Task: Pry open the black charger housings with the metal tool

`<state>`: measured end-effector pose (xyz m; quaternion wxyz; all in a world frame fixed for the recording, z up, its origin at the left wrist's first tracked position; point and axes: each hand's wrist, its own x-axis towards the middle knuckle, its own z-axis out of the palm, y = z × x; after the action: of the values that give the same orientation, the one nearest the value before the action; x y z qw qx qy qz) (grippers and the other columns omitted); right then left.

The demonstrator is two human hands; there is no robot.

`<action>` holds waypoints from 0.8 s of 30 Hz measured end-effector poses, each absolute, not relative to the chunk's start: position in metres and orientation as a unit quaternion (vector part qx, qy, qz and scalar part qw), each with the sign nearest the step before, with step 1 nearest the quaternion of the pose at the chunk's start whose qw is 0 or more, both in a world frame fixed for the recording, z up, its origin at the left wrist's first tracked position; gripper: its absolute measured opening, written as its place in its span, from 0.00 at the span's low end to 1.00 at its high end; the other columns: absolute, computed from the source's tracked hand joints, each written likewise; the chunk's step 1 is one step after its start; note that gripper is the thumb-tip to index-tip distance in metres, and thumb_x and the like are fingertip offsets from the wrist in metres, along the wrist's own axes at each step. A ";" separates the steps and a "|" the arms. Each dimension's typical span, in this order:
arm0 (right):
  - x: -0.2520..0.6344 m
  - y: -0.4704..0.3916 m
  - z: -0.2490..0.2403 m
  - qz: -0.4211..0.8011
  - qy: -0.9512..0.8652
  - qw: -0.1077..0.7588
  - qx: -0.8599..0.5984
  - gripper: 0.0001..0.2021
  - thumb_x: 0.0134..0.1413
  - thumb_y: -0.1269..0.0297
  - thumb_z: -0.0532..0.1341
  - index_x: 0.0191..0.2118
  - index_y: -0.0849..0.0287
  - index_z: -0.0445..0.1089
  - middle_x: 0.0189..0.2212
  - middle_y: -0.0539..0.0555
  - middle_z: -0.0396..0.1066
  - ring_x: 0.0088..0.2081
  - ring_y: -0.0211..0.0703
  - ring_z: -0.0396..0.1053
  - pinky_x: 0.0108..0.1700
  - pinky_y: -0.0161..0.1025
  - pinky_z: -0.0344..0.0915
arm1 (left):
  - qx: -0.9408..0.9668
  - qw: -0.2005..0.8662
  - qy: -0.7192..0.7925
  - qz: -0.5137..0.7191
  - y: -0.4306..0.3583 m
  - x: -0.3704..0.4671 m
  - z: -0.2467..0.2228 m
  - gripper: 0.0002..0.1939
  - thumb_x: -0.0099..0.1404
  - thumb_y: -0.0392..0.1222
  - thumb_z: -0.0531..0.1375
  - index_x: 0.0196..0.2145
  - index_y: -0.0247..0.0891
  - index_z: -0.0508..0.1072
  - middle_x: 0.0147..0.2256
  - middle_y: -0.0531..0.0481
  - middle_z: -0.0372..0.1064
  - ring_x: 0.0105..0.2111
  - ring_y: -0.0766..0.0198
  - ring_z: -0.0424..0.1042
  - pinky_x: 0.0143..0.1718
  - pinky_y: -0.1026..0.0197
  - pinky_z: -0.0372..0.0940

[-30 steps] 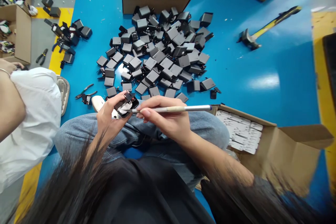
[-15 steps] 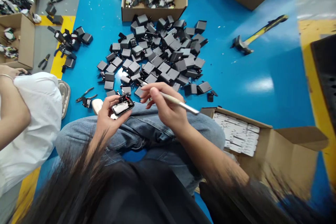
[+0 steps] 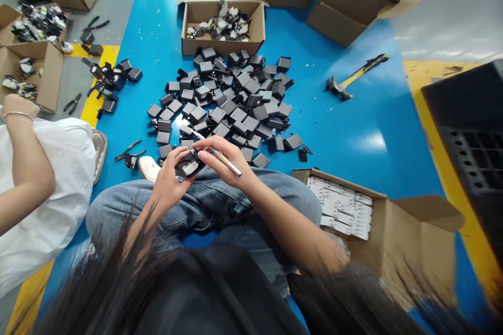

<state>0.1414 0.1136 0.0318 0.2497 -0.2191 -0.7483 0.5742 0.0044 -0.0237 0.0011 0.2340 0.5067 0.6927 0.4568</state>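
My left hand [image 3: 170, 180] is wrapped round a small open black plastic housing [image 3: 190, 167] with a white piece inside, above my lap. My right hand [image 3: 230, 165] grips a slim, pale, pen-like tool [image 3: 230, 164]. The fingers of that hand are at the housing's upper right edge, and the tool's front end points up and left over its far side. Whether the tip touches the housing I cannot tell. Just beyond both hands lies a large heap of dark grey box-shaped cases [image 3: 236, 99].
An open carton of mixed parts [image 3: 223, 48] stands behind the heap. A hammer [image 3: 353, 78] lies to the right. Nearer, a carton [image 3: 377, 225] holds white pieces. Pliers [image 3: 129, 152] lie left of my knee. A co-worker's arm [image 3: 29, 167] is at far left.
My right hand has come left and down, bringing the pen-like tool to the housing. The housing is more covered by fingers now. The view has tilted up and shifted right.
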 end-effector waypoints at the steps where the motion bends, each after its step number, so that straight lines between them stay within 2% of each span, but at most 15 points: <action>1: 0.141 0.114 0.030 0.573 -0.750 0.250 -0.214 0.14 0.62 0.55 0.60 0.44 0.59 0.75 0.38 0.54 0.73 0.35 0.38 0.72 0.36 0.35 0.70 | 0.516 0.210 0.701 0.445 -0.023 0.004 -0.002 0.29 0.62 0.40 0.64 0.59 0.44 0.61 0.57 0.42 0.67 0.59 0.54 0.68 0.60 0.49 0.64; 3: 0.140 0.114 0.026 0.576 -0.747 0.248 -0.219 0.13 0.63 0.55 0.59 0.43 0.59 0.74 0.39 0.54 0.74 0.35 0.38 0.72 0.39 0.37 0.71 | 0.516 0.172 0.727 0.420 -0.022 0.002 -0.008 0.30 0.61 0.39 0.64 0.59 0.43 0.61 0.54 0.41 0.68 0.57 0.53 0.69 0.58 0.48 0.66; 8: 0.140 0.119 0.019 0.539 -0.769 0.235 -0.253 0.13 0.63 0.56 0.59 0.46 0.59 0.71 0.41 0.56 0.75 0.40 0.43 0.74 0.43 0.40 0.71 | 0.497 0.128 0.783 0.351 -0.017 -0.010 -0.004 0.25 0.56 0.36 0.67 0.51 0.41 0.66 0.45 0.42 0.72 0.48 0.50 0.74 0.50 0.47 0.70; 12: 0.145 0.121 0.024 0.499 -0.811 0.199 -0.230 0.12 0.65 0.58 0.58 0.45 0.59 0.71 0.41 0.57 0.76 0.42 0.45 0.75 0.45 0.40 0.71 | 0.529 0.095 0.778 0.325 -0.003 -0.050 0.024 0.31 0.53 0.34 0.67 0.54 0.43 0.66 0.47 0.44 0.72 0.48 0.52 0.74 0.52 0.50 0.68; 15: 0.148 0.120 0.028 0.473 -0.836 0.198 -0.194 0.11 0.65 0.59 0.57 0.45 0.59 0.71 0.40 0.57 0.77 0.41 0.44 0.75 0.46 0.40 0.70 | 0.501 0.102 0.813 0.280 0.018 -0.101 0.029 0.32 0.55 0.37 0.67 0.57 0.46 0.65 0.49 0.46 0.73 0.50 0.52 0.74 0.50 0.55 0.67; 17: 0.149 0.119 0.028 0.452 -0.851 0.197 -0.181 0.10 0.66 0.61 0.56 0.45 0.59 0.70 0.40 0.58 0.76 0.41 0.44 0.75 0.46 0.40 0.70 | 0.434 0.115 0.865 0.225 0.033 -0.140 0.015 0.31 0.58 0.41 0.67 0.58 0.46 0.65 0.46 0.48 0.75 0.48 0.51 0.75 0.48 0.56 0.67; 20: 0.149 0.119 0.027 0.424 -0.869 0.184 -0.178 0.09 0.66 0.64 0.55 0.46 0.59 0.70 0.41 0.59 0.76 0.42 0.45 0.75 0.45 0.40 0.71 | 0.375 0.127 0.901 0.178 0.045 -0.192 -0.024 0.25 0.58 0.40 0.68 0.53 0.40 0.70 0.43 0.45 0.76 0.48 0.48 0.74 0.50 0.53 0.67; 24: 0.150 0.117 0.025 0.389 -0.890 0.151 -0.182 0.09 0.68 0.65 0.53 0.47 0.58 0.69 0.41 0.58 0.76 0.38 0.45 0.75 0.40 0.40 0.72 | 0.297 0.120 0.936 0.149 0.044 -0.247 -0.074 0.20 0.67 0.48 0.62 0.53 0.35 0.70 0.51 0.42 0.70 0.51 0.53 0.71 0.54 0.44 0.66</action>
<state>0.1496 0.1168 0.0250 0.1511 -0.1824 -0.8901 0.3894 -0.2473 0.0437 -0.0738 0.1196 0.2969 0.9356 0.1489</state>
